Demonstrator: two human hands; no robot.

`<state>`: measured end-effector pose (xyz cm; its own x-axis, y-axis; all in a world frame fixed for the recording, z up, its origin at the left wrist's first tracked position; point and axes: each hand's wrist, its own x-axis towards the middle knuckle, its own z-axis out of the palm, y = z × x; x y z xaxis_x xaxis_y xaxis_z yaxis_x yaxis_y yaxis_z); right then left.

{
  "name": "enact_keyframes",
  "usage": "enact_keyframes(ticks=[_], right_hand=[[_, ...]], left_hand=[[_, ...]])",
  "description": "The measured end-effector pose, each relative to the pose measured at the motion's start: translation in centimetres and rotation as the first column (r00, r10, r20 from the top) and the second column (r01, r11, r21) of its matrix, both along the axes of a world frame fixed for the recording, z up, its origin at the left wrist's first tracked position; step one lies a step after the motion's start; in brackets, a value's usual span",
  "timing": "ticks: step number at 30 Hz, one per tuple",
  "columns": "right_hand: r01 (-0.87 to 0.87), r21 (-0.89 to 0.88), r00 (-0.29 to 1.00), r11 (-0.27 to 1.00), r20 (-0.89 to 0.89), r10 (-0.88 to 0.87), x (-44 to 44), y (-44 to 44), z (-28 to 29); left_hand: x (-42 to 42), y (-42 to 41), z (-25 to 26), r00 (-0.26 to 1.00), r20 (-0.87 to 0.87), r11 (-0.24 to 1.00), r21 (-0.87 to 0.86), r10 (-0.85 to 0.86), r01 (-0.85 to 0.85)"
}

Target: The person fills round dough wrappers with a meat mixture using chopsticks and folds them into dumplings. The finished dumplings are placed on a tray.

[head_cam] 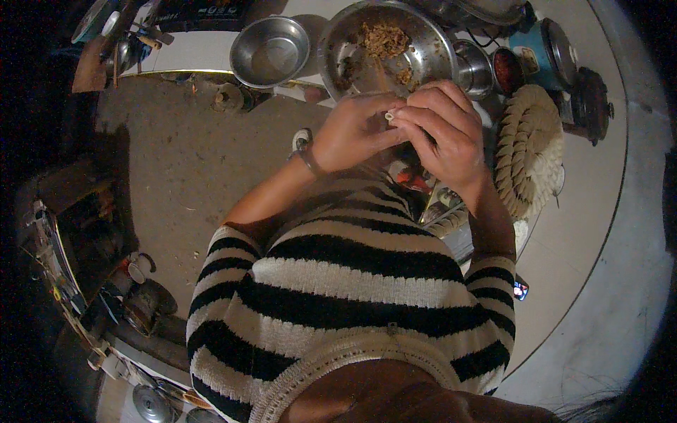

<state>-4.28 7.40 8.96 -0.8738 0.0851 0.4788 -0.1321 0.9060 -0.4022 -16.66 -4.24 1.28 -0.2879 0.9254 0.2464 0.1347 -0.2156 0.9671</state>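
Both of my hands meet in front of my chest, just below a large steel bowl (444, 58) with a brown crumbly filling (385, 41) in it. A small piece of pale dough (390, 115) shows between the fingertips. My left hand (359, 129) is on one side of it, and the fingers of my right hand (447, 129) pinch it from the other. Much of the dough is hidden by the fingers. Beside my right hand stands a round arrangement of pale, pleated dumplings (529, 153), laid in overlapping rings.
An empty-looking steel basin (271, 52) stands left of the large bowl. To the right are a steel pot (472, 69), a container of red paste (508, 71), a blue lidded container (539, 53) and a dark appliance (591, 106). A phone (521, 290) lies near my right elbow.
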Motion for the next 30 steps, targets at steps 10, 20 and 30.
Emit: enact_keyframes(ticks=[10, 20, 30], right_hand=[[-0.01, 0.2, 0.996, 0.98, 0.09, -0.008, -1.1, -0.7, 0.5], [0.415, -0.386, 0.909, 0.824, 0.223, -0.353, 2.0, -0.8, -0.4], [0.347, -0.487, 0.916, 0.801, -0.006, -0.401, 3.4, -1.0, -2.0]], left_hand=[[-0.2, 0.2, -0.4, 0.991, -0.125, 0.996, -0.067, 0.041, -0.05], [-0.7, 0.8, -3.4, 0.603, 0.764, 0.962, 0.087, -0.231, 0.258], [0.3, 0.6, -2.1, 0.725, 0.664, 0.971, 0.008, -0.184, 0.238]])
